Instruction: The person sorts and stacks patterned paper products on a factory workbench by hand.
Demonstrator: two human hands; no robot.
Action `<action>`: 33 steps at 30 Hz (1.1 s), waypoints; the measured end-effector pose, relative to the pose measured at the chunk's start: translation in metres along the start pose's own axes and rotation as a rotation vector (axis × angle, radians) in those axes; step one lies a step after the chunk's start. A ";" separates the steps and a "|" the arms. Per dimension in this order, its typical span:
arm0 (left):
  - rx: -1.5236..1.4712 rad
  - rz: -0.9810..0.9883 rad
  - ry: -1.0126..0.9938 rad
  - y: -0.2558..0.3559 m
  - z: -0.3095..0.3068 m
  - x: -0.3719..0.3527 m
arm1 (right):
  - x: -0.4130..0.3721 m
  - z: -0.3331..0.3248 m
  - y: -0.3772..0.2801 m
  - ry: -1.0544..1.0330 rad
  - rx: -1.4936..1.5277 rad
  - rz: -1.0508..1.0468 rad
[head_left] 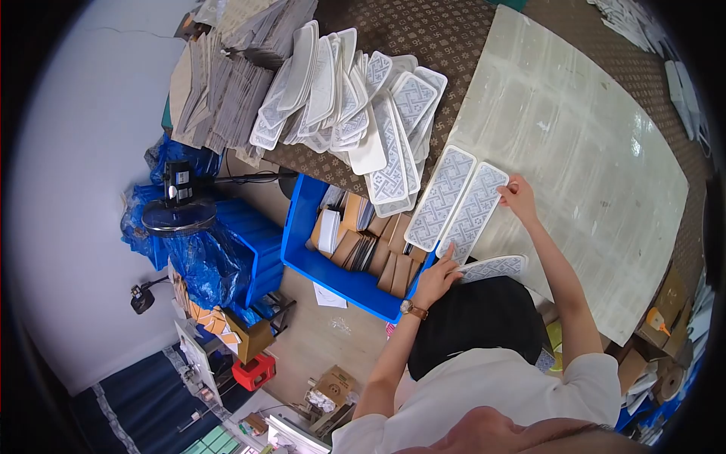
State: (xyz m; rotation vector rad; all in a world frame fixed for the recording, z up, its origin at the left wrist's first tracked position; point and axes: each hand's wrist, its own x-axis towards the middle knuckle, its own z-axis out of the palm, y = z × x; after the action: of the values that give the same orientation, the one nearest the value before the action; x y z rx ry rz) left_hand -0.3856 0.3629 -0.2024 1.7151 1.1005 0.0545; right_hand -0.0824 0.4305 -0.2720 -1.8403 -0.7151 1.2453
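Two long white cards with a blue-grey pattern lie side by side at the table's edge, a left card [442,198] and a right card [474,209]. My right hand [517,197] pinches the upper right corner of the right card. At that card's lower end is my left hand [441,278], wearing a watch, its index finger stretched out on the card and the other fingers loosely bent. Another patterned card stack [495,268] lies just right of my left hand, beside the black cloth [476,321] on my lap.
A loose heap of patterned cards [389,144] and tall grey stacks [227,98] stand on the brown cloth at the upper left. A blue bin [340,281] with small boxes sits below the table edge. A pale sheet [575,151] covers the table at the right.
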 end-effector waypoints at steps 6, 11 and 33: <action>0.003 0.014 0.016 -0.004 0.007 0.001 | -0.011 0.009 -0.023 0.125 -0.348 -0.225; 0.015 -0.003 0.028 -0.007 0.007 0.002 | -0.007 0.012 -0.013 0.105 -0.718 -0.443; -0.621 -0.306 0.142 0.043 0.034 0.043 | -0.147 0.013 0.032 -0.091 0.401 0.118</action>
State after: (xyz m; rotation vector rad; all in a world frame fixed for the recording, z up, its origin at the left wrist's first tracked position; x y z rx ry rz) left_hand -0.3159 0.3668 -0.2037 0.9925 1.2753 0.2974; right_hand -0.1470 0.3008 -0.2300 -1.5197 -0.3725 1.4380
